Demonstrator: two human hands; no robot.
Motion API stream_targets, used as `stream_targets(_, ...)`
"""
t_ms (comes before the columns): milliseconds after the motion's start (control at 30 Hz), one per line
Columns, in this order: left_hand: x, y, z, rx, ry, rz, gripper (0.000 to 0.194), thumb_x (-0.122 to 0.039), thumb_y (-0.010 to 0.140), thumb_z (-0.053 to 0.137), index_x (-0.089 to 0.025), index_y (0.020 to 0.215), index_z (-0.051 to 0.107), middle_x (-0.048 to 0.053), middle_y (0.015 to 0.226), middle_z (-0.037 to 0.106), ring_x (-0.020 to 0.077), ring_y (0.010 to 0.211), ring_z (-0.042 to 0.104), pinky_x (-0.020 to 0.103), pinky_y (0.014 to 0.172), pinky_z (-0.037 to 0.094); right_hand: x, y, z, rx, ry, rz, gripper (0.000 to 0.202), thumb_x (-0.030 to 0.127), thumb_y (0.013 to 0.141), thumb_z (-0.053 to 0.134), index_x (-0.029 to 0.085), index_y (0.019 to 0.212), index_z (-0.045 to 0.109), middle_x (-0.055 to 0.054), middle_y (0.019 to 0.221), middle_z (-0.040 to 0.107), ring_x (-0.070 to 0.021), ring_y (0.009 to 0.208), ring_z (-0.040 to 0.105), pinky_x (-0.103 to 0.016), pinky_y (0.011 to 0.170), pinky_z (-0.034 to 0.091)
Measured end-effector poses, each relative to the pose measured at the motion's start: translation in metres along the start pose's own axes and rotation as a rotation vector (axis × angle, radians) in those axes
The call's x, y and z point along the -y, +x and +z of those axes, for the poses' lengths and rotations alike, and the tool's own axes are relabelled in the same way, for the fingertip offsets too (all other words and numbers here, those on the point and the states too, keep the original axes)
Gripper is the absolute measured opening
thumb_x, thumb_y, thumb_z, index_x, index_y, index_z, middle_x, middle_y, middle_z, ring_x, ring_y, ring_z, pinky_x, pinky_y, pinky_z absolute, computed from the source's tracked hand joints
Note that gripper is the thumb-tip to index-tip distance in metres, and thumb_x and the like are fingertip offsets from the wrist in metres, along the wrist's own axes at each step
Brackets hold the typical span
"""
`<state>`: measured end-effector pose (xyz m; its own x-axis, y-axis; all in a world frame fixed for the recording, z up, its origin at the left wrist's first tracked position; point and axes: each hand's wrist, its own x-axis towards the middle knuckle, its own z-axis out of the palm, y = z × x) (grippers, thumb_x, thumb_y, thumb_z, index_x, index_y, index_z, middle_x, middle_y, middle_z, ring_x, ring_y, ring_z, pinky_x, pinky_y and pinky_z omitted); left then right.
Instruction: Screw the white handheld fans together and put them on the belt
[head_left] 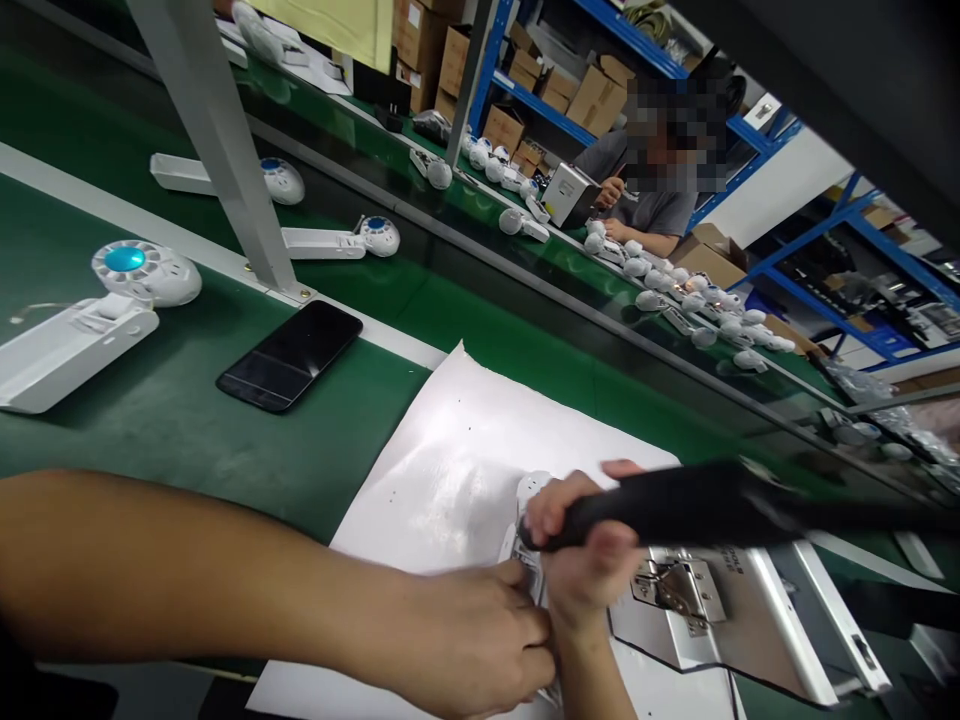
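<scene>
Nearest, left hand (480,630) with fingers curled down onto a white part (534,485); impossible to tell whether pinching or only pressing. Just beside it, right hand (589,575) closed around a black tool (675,505), blurred and pointing off to the right. White part right beneath and between both hands, on a white sheet (442,470) spread over the green bench (300,450). Likely light, stiff and rather slippery, being smooth plastic by the look of it; perhaps fragile at the thin edges. Best taken by the firm long sides, with little squeeze. Glossy white, with a rounded end showing beyond the fingers, the rest mostly hidden by the hands. To the right of the right hand, on the sheet's edge, a silver case (757,630) with a metal latch. Beyond the left hand, off to the left, a black phone (291,358), then a white device (146,275) with a blue centre and a long arm. Farther out, ahead of both hands, rows of white pieces (694,300), a co-worker (660,215) at a metal box (570,192), and cardboard boxes (598,100) on blue shelves (555,105).
</scene>
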<state>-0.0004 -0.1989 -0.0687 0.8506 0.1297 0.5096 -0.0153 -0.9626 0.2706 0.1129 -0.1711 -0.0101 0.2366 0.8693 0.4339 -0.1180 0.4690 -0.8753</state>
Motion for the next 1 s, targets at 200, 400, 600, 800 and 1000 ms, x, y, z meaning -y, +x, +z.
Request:
stream_targets(200, 0.000, 0.001, 0.001, 0.019, 0.010, -0.003, 0.017, -0.030, 0.098, 0.070, -0.017, 0.089, 0.064, 0.000, 0.077, 0.061, 0.0191, 0.073, 0.058, 0.043, 0.085, 0.046, -0.001, -0.006, -0.001, 0.048, 0.014, 0.026, 0.053, 0.070, 0.091, 0.070, 0.031, 0.122, 0.049, 0.011, 0.059, 0.053, -0.0115, 0.041, 0.040, -0.025, 0.043, 0.040)
stream_targets(400, 0.000, 0.001, -0.009, 0.011, -0.022, -0.003, 0.018, -0.028, 0.096, 0.072, -0.018, 0.086, 0.062, 0.000, 0.080, 0.062, 0.0175, 0.073, 0.058, 0.040, 0.079, 0.045, 0.042, 0.011, -0.014, -0.205, -0.034, -0.167, 0.063, 0.086, 0.089, 0.057, 0.033, 0.122, 0.053, 0.012, 0.055, 0.050, -0.0125, 0.038, 0.032, -0.029, 0.041, 0.039)
stream_targets(600, 0.000, -0.001, -0.011, 0.002, 0.004, 0.026, 0.009, -0.025, 0.096, 0.068, -0.019, 0.092, 0.063, 0.001, 0.080, 0.063, 0.0179, 0.069, 0.055, 0.039, 0.076, 0.043, 0.061, 0.009, -0.042, -0.281, -0.054, -0.180, 0.058, 0.090, 0.092, 0.045, 0.038, 0.118, 0.055, 0.011, 0.054, 0.048, -0.0137, 0.038, 0.030, -0.029, 0.042, 0.037)
stream_targets(800, 0.000, 0.001, -0.009, 0.029, -0.033, 0.004, 0.013, -0.026, 0.098, 0.068, -0.019, 0.088, 0.062, 0.001, 0.078, 0.061, 0.0178, 0.068, 0.056, 0.037, 0.075, 0.045, 0.043, -0.002, -0.027, -0.207, -0.039, -0.211, 0.060, 0.085, 0.095, 0.048, 0.033, 0.123, 0.050, 0.013, 0.058, 0.051, -0.0124, 0.038, 0.037, -0.028, 0.041, 0.044)
stream_targets(1000, 0.000, 0.003, -0.009, 0.006, -0.028, 0.006, 0.017, -0.028, 0.095, 0.072, -0.019, 0.085, 0.062, 0.000, 0.077, 0.061, 0.0179, 0.067, 0.054, 0.037, 0.079, 0.047, 0.033, -0.007, -0.017, -0.153, 0.009, -0.160, 0.060, 0.080, 0.092, 0.062, 0.033, 0.125, 0.048, 0.012, 0.061, 0.055, -0.0135, 0.041, 0.042, -0.030, 0.045, 0.047)
